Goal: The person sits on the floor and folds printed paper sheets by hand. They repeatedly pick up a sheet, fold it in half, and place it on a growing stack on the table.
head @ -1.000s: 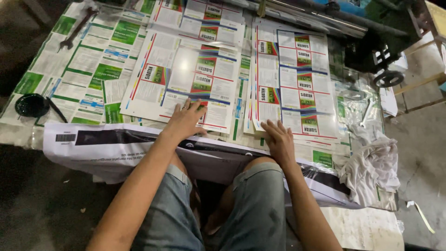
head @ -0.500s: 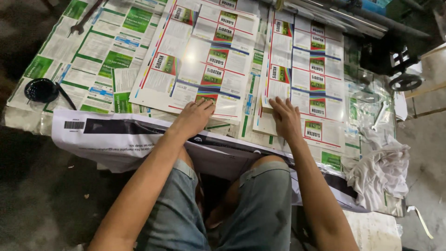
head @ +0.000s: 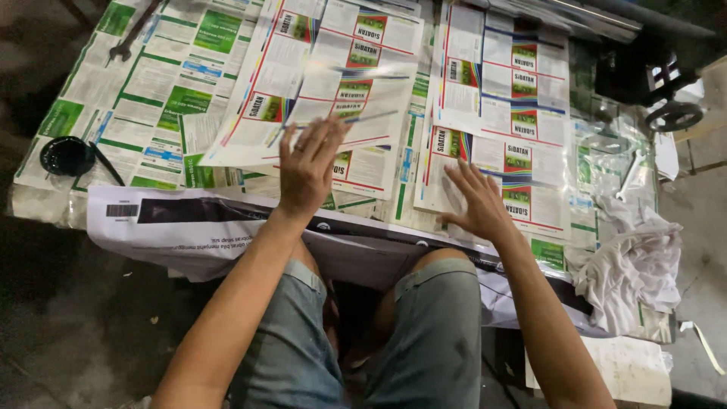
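Note:
Two stacks of glossy printed label sheets lie on a table covered with green-and-white printed paper (head: pixel 163 76). My left hand (head: pixel 307 167) lifts the near edge of the top sheet of the left stack (head: pixel 326 91), so the sheet curls up and blurs. My right hand (head: pixel 477 201) rests flat with fingers spread on the near end of the right stack (head: pixel 503 106). My knees in grey shorts sit below the table edge.
A black round dish (head: pixel 67 155) with a stick sits at the left edge. A wrench (head: pixel 132 34) lies at the far left. Crumpled white cloth (head: pixel 632 265) is heaped at the right. A black wheeled machine part (head: pixel 659 83) stands at the far right. A large white sheet (head: pixel 197 227) hangs over the near edge.
My left hand has risen from flat on the left stack and now lifts its top sheet. My right hand has slid slightly toward me on the right stack.

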